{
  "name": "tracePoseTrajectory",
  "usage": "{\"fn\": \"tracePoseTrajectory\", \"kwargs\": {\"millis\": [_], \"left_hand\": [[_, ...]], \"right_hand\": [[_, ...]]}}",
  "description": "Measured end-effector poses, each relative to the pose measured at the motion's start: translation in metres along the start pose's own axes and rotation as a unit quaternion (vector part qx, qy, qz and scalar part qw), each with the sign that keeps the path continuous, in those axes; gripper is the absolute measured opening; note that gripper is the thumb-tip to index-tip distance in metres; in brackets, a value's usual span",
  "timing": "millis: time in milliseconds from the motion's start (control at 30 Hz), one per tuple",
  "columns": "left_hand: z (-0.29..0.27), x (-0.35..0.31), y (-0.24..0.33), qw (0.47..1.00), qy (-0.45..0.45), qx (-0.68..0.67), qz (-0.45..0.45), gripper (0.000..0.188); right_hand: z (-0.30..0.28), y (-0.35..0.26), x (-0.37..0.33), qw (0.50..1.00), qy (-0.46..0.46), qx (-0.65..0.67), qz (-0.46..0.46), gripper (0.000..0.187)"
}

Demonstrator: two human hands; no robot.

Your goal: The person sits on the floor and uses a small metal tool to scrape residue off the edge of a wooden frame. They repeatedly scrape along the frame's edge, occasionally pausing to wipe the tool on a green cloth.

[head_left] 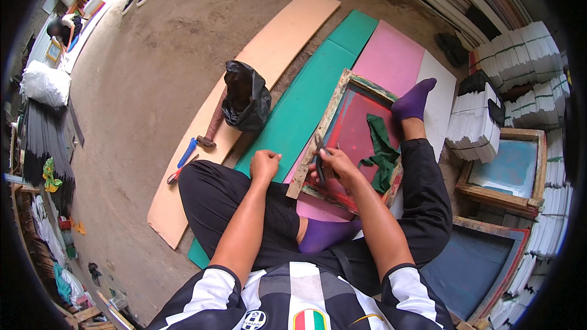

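Note:
My right hand (339, 167) is closed round dark pliers (320, 156), held over the left side of a wooden screen-printing frame (329, 116). The frame lies aslant between my legs, and its mesh (361, 113) is reddish. A crumpled dark green cloth (380, 156) rests on the mesh near my right shin. My left hand (265, 165) is curled with thumb and fingertips together, above the green board (306, 98) and left of the frame. Whatever it may pinch is too small or hidden to make out.
On the peach board (275, 36) to the left are a black plastic bag (246, 96), a hammer (213, 127), a blue-handled tool (187, 154) and a red-handled tool (177, 174). Bundled white stacks (520, 55) and another screen frame (504, 171) stand at right. Other people are far left.

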State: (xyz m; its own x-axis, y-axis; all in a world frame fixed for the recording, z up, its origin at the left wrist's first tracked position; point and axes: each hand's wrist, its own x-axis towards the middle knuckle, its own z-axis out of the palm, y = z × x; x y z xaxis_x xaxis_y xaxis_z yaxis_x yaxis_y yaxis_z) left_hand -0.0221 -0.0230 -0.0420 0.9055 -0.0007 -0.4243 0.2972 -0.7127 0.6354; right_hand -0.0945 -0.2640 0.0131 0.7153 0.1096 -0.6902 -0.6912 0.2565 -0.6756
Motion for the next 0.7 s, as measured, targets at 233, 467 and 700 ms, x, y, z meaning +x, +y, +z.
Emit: {"fn": "tracePoseTrajectory", "kwargs": {"millis": [233, 467, 700], "left_hand": [[-0.009, -0.013, 0.008, 0.991, 0.027, 0.128, -0.019, 0.015], [-0.008, -0.016, 0.006, 0.984, 0.065, 0.155, 0.054, 0.023], [0.012, -0.024, 0.018, 0.987, 0.028, 0.030, 0.158, 0.028]], "right_hand": [[-0.006, 0.005, 0.028, 0.983, 0.028, 0.178, -0.032, 0.043], [-0.004, 0.002, 0.041, 0.968, 0.031, 0.250, -0.016, 0.040], [-0.010, -0.009, 0.039, 0.987, 0.110, 0.107, 0.037, 0.015]]}}
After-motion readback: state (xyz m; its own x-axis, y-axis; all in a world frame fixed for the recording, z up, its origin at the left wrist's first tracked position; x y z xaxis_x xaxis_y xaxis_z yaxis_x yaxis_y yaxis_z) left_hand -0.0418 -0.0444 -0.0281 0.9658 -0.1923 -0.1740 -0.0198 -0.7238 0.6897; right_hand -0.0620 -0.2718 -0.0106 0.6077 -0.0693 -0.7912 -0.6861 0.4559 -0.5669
